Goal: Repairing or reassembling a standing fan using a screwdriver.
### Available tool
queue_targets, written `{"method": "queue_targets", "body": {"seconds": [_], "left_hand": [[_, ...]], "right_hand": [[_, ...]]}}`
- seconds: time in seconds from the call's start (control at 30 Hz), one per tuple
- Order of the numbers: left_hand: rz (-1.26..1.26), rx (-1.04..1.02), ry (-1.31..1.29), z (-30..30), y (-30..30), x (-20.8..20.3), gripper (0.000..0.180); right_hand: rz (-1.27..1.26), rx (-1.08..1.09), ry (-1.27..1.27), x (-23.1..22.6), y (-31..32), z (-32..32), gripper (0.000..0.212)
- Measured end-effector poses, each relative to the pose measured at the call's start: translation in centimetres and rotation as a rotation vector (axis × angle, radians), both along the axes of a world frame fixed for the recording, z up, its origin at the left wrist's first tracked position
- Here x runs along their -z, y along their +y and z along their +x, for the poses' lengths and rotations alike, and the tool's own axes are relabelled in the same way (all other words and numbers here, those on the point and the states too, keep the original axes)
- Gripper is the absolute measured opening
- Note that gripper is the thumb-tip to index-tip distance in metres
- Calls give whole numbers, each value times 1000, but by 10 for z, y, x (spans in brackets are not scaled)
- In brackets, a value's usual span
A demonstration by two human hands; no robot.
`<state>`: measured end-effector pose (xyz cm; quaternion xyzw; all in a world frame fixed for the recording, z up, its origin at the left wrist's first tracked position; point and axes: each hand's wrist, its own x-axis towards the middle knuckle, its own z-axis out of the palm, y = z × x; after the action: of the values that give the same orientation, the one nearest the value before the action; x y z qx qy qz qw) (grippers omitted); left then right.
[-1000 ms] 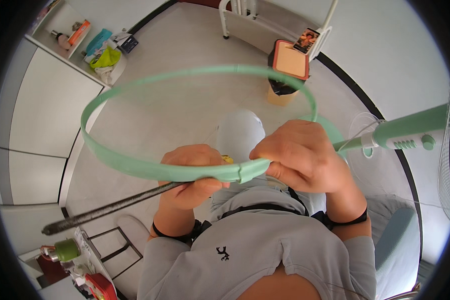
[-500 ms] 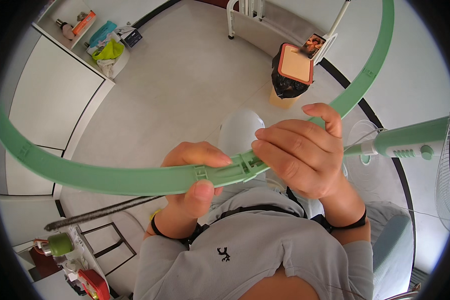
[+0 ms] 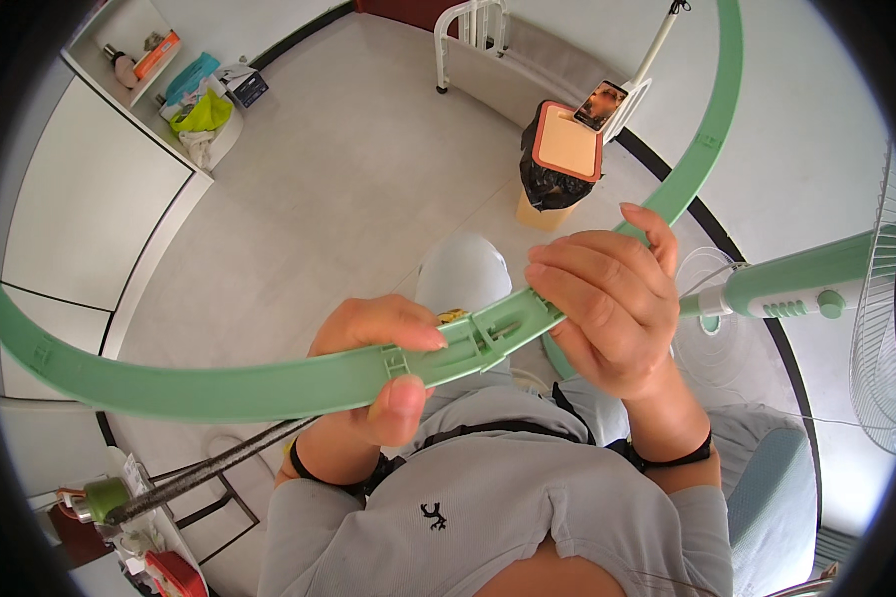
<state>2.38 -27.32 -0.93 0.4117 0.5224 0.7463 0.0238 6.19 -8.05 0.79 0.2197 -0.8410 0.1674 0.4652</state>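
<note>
Green ring (image 3: 209, 391) arcs before your torso (image 3: 498, 478), a fan (image 3: 796, 279) at right, a lidded bin (image 3: 567, 149) beyond. A dark rod (image 3: 209, 473) slants from below your left hand (image 3: 368, 325); whether you grip it is hidden. That hand pinches the ring beside its joint (image 3: 485, 336); your right hand (image 3: 615, 303), fingers curled, pinches the other side.

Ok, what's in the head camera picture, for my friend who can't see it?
A person's left hand and right hand hold a curved green band, its join between them. A dark rod slants below the band; a green-and-white fan stands at right.
</note>
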Motion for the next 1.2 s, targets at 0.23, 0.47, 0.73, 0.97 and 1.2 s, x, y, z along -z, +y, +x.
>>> {"method": "queue_targets", "body": {"seconds": [0.23, 0.47, 0.73, 0.97, 1.2], "left_hand": [[-2, -50, 45, 3, 3, 1, 26], [-4, -17, 80, 0, 3, 0, 28], [87, -15, 10, -4, 5, -6, 30], [232, 110, -119, -4, 8, -7, 27], [180, 138, -160, -2, 5, -10, 28]], "right_hand": [[-13, 8, 4, -3, 1, 3, 19], [-32, 18, 6, -5, 1, 6, 20], [-353, -354, -113, 11, 25, 38, 16], [-928, -529, -471, 18, 18, 26, 48], [-1183, -868, -486, 4, 10, 21, 44]]}}
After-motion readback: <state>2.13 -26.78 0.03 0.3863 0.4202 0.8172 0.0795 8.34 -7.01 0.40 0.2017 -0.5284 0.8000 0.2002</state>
